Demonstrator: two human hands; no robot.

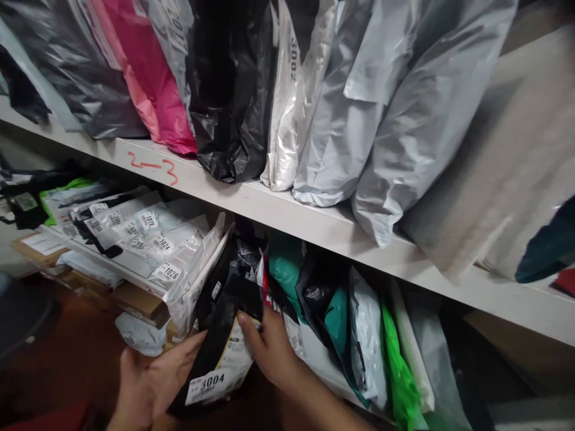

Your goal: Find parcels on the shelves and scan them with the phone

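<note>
A black mailing bag (211,347) with a white shipping label and a sticker reading 3004 tilts in front of the lower shelf. My right hand (272,347) grips its right edge, thumb pressed on the label side. Palm up, my left hand (155,380) is at the bag's left edge with its thumb held away. Its fingers reach to that edge, and their tips are partly hidden by the bag. Right behind the held bag, more dark bags (242,254) and a clear plastic bag (193,281) stand on the lower shelf.
An upper shelf board (215,185), marked 2-3 in red, runs above my hands, with a black bag (233,90) and grey bags (404,137) upright on it. Flat numbered packets (153,233) lie left; a green bag (398,359) stands right. Cardboard boxes (139,299) are below.
</note>
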